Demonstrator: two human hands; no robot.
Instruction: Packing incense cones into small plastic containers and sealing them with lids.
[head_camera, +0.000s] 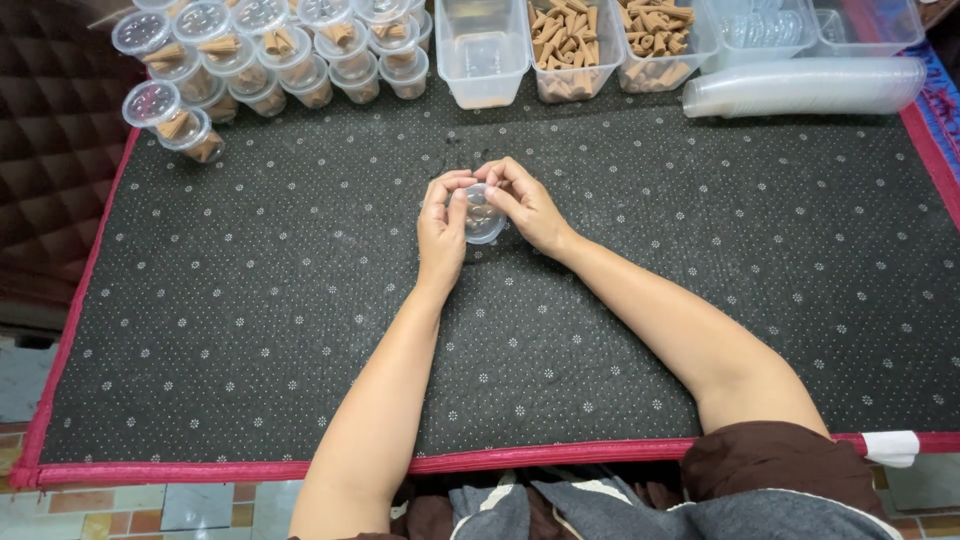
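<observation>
Both hands pinch one small clear cup (482, 217) mid-mat: left hand (442, 232) and right hand (525, 203) have fingers curled tight on its rim. Behind the cup, lidded filled cups (262, 52) far left, clear tubs (565, 45) of brown cones straight behind.

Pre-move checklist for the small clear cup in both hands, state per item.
1. Small clear plastic cup held by both hands: ok, left hand and right hand close around it over the dark dotted mat.
2. Lid seated on that cup: cannot tell, fingers cover the rim.
3. Contents inside the cup: cannot tell, too small to make out.
4. Supply of tan incense cones in the clear rectangular tubs: ok, tubs look well filled.
5. Stack of clear lids lying on its side at the far right: ok, present.
6. Finished lidded cups grouped at the far left: ok, stacked apart from the hands.
</observation>
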